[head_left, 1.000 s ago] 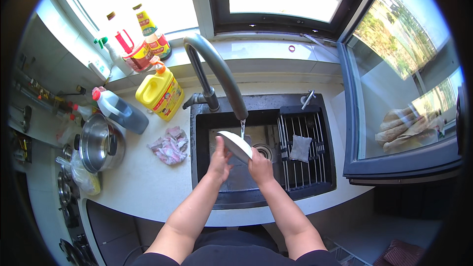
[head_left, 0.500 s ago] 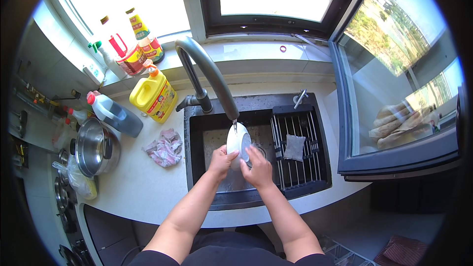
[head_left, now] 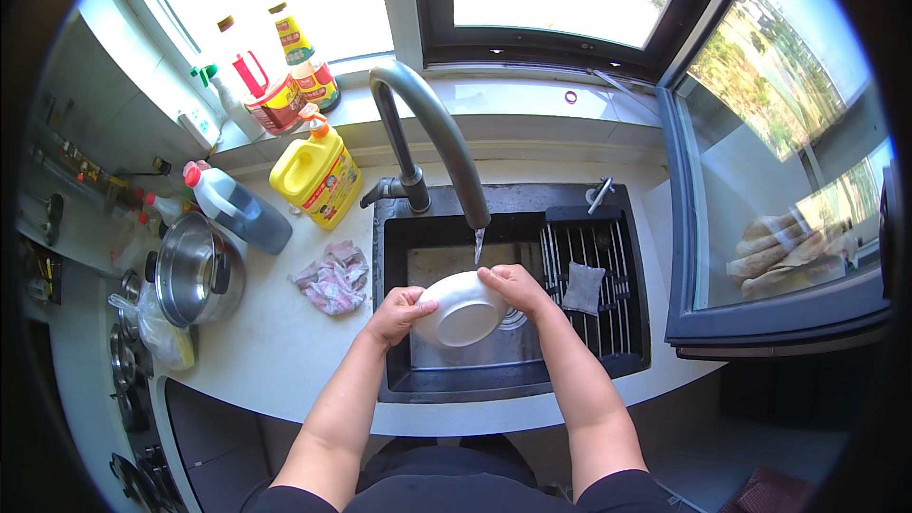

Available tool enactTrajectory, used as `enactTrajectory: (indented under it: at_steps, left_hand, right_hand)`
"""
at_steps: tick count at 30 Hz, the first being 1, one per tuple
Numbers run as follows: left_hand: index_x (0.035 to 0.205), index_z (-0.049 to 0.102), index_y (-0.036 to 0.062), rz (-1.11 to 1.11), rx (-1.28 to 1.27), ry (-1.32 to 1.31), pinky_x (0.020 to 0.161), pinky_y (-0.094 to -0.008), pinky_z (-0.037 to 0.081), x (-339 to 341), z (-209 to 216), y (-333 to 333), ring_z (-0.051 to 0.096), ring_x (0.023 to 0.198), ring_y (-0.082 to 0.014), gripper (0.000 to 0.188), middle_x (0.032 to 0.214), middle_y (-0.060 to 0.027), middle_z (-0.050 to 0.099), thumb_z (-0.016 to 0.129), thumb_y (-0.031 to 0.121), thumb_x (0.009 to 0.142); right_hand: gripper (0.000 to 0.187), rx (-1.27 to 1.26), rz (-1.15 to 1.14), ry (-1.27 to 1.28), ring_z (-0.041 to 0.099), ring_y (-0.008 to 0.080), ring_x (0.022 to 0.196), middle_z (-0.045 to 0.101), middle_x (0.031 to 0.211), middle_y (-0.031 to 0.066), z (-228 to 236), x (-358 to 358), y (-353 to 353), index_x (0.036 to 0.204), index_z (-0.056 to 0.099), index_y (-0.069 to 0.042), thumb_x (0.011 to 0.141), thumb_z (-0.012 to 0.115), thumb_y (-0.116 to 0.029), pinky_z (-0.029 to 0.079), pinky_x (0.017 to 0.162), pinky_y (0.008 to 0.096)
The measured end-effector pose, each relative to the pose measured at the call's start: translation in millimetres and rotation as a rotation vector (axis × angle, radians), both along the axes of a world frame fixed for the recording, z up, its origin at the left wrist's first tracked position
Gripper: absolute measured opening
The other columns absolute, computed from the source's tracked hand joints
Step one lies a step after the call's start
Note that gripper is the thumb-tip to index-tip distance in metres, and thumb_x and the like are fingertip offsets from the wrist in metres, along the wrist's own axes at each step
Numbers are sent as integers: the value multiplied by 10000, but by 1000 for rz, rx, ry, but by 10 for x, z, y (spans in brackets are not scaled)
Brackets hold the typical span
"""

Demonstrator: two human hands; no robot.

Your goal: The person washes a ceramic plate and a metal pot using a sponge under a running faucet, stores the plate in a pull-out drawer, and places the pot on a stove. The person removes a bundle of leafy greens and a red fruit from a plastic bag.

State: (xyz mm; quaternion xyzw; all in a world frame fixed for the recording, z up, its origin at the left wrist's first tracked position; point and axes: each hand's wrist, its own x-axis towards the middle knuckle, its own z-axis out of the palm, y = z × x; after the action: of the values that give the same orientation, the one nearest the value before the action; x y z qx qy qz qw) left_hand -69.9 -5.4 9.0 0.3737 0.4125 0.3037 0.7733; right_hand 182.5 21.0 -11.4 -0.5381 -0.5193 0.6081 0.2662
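Over the dark sink [head_left: 418,382], a white bowl [head_left: 464,312] is tilted with its underside and foot ring toward me. My left hand [head_left: 399,313] grips its left rim, thumb on the outside. At the upper right rim, my right hand [head_left: 514,287] holds it too, the far fingers hidden behind the bowl. Water runs from the grey arched faucet [head_left: 443,142] in a short stream just above the bowl's far edge. Part of the drain shows behind the bowl's right side.
A rack [head_left: 608,313] with a grey scouring pad [head_left: 582,288] covers the sink's right side. Left on the counter are a crumpled cloth [head_left: 332,278], a yellow jug [head_left: 320,176], a bluish jug [head_left: 242,214] and a steel pot [head_left: 195,266]. An open window sash [head_left: 779,318] juts in at right.
The bowl has turned from nearly edge-on to showing its underside and come lower. My right hand has moved from its lower face to the upper right rim; my left hand has shifted lower.
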Motion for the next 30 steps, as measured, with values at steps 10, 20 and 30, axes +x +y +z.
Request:
enactTrajectory:
  at_steps: [10, 20, 30]
  left_hand:
    - [682, 611, 49, 32, 176, 242, 496, -210, 400, 313, 252, 429, 518, 558, -58, 302, 643, 0, 593, 755, 299, 773]
    - [926, 639, -9, 426, 296, 248, 664, -231, 477, 617, -247, 774, 570, 731, -79, 252, 837, -34, 637, 512, 207, 952]
    - [1276, 478, -24, 450, 408, 716, 1072, -369, 275, 813, -906, -85, 374, 1287, -343, 517, 1356, -233, 418, 405, 375, 956]
  right_hand:
    - [384, 21, 55, -46, 576, 116, 707, 628, 753, 36, 575, 65, 10, 823, 652, -13, 695, 781, -351, 458, 657, 267]
    - [226, -321, -568, 632, 633, 196, 817, 654, 919, 117, 449, 37, -207, 980, 595, 16, 843, 668, -149, 512, 744, 344]
    - [339, -461, -1144, 734, 572, 291, 1046, 570, 1138, 193, 165, -430, -347, 1149, 482, 79, 897, 586, -123, 454, 927, 466]
